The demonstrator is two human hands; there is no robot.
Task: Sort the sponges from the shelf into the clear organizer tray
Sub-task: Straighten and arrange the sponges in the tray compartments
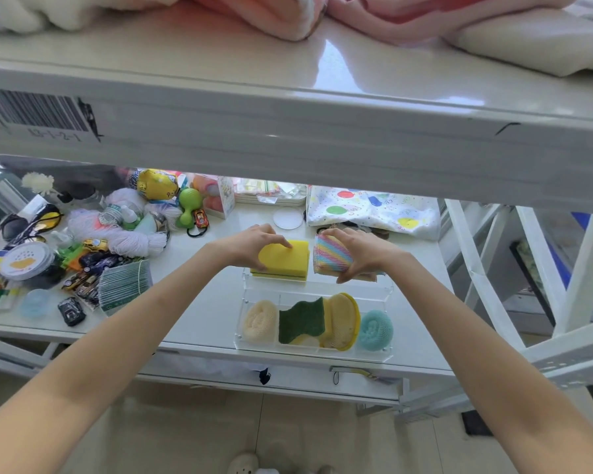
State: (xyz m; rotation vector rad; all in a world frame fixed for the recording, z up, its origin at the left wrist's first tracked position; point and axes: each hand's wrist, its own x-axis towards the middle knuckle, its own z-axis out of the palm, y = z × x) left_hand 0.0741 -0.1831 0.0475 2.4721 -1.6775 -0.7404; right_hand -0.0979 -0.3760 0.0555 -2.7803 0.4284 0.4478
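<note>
Sponges: my left hand grips yellow sponge over tray back-left | my right hand grips striped sponge beside it | front row holds cream, green, yellow, teal scrubbers | tray on shelf

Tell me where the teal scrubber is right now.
In the head view, the teal scrubber sits in the rightmost front compartment of the clear organizer tray, right of the yellow-rimmed mesh sponge.
</note>
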